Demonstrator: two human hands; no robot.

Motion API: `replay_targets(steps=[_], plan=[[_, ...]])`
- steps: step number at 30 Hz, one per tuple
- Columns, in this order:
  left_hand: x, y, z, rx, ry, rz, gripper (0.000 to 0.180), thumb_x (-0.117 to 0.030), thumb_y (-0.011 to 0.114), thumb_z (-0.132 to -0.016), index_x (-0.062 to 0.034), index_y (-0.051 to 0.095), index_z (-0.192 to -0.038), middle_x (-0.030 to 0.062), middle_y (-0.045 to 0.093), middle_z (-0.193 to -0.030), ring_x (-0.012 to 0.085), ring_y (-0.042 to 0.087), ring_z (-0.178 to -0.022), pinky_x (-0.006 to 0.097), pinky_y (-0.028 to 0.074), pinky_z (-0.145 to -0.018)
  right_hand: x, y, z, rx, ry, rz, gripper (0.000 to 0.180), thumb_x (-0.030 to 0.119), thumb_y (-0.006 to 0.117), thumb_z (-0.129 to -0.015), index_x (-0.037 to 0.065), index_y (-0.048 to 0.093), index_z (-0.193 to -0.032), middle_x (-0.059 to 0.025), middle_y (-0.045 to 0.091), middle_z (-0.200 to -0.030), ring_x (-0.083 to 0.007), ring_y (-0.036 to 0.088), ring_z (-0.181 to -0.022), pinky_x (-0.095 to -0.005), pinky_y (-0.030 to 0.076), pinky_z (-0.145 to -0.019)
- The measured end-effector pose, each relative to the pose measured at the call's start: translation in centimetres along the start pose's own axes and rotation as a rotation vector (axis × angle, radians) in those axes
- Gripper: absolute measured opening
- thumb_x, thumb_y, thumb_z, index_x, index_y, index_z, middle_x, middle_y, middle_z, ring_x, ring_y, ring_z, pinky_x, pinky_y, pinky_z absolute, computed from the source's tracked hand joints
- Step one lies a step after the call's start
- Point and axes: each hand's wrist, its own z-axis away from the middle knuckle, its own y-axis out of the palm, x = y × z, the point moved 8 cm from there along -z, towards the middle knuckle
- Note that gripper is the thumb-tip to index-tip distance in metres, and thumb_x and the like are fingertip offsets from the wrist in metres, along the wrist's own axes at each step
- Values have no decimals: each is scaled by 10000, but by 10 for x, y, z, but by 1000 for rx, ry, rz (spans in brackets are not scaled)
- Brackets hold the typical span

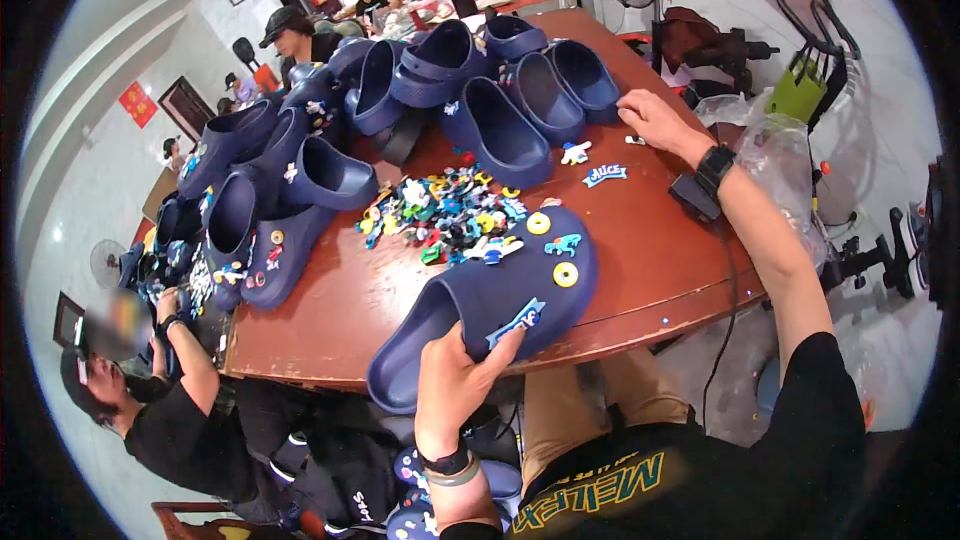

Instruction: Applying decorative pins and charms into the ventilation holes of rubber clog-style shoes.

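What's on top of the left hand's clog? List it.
On the navy clog: two yellow ring charms, turquoise charm, blue banner charm, perhaps a white-and-blue one. The left hand hides what's beneath.

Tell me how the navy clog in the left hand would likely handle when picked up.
The navy clog probably feels light for its size: the left hand alone grips it at the opening. Its thick walls hold their curve, so it likely flexes slightly rather than flops. The yellow ring charms sit raised on its toe, so they might snag.

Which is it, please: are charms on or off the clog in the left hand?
On: the clog bears two yellow rings and a blue figure.
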Motion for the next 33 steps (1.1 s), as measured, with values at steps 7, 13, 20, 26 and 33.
replay_targets(steps=[7, 13, 20, 26, 33], plan=[[1, -10, 0, -32, -11, -76, 350, -285, 736, -818, 36, 662, -935, 181, 691, -755, 273, 704, -692, 336, 520, -612, 7, 40, 15, 107, 133, 80, 578, 484, 500, -911, -71, 546, -1065, -256, 559, -1086, -410, 532, -1035, -471, 419, -884], [-1, 6, 7, 74, 56, -202, 416, -383, 660, -854, 10, 553, -771, 249, 573, -658, 438, 596, -649, 490, 443, -555, 33, 52, 37, 183, 46, -235, 492, 208, 603, -878, -9, 450, -1292, -186, 456, -1294, -308, 455, -1209, -382, 357, -1027], [4, 1, 4, 21, 152, -134, 360, -331, 689, -837, 15, 591, -843, 254, 575, -662, 424, 592, -649, 458, 452, -557, 50, 79, 42, 331, -124, -259, 398, 98, 623, -832, 41, 500, -1206, -152, 412, -1323, -306, 390, -1286, -359, 316, -1060], [6, -14, -10, 108, 67, -136, 323, -291, 703, -852, 16, 652, -939, 206, 629, -710, 200, 669, -634, 338, 492, -601, 170, 72, 36, 333, -402, -358, 283, 96, 680, -778, 77, 593, -1047, -123, 536, -1113, -325, 487, -1088, -394, 383, -959], [20, -8, -6, 304, -134, 18, 334, -228, 697, -869, 39, 643, -1064, 41, 694, -914, 60, 536, -835, 269, 477, -776, 152, 70, 37, 203, -308, -448, 82, 69, 649, -778, 28, 632, -847, -98, 617, -862, -300, 551, -909, -398, 417, -850]])
